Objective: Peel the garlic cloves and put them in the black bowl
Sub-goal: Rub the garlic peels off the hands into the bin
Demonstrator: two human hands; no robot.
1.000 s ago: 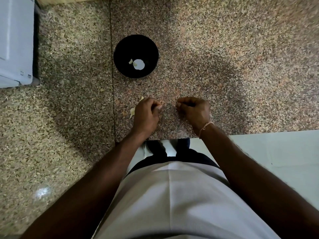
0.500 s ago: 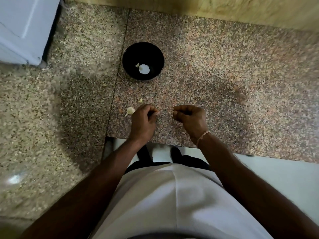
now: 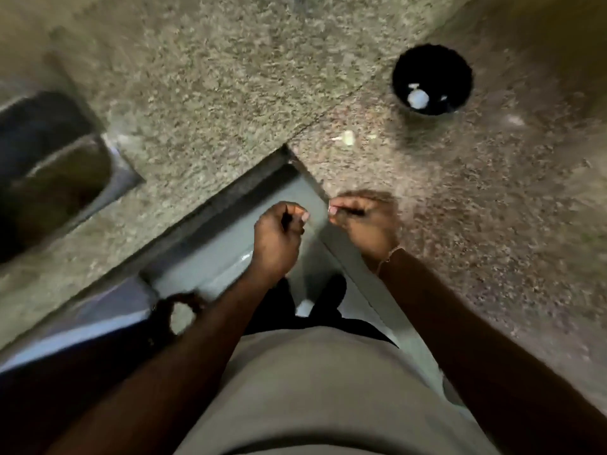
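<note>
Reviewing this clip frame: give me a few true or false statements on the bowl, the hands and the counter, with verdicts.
1. The black bowl is empty. False: pale pieces lie inside it.
2. Both hands have curled fingers. True: left hand, right hand.
3. The right hand rests inside the bowl. False: it is well short of the bowl, at the counter edge.
4. A pale scrap lies on the counter outside the bowl. True.
5. The hands are clasped together. False: a gap separates them.
</note>
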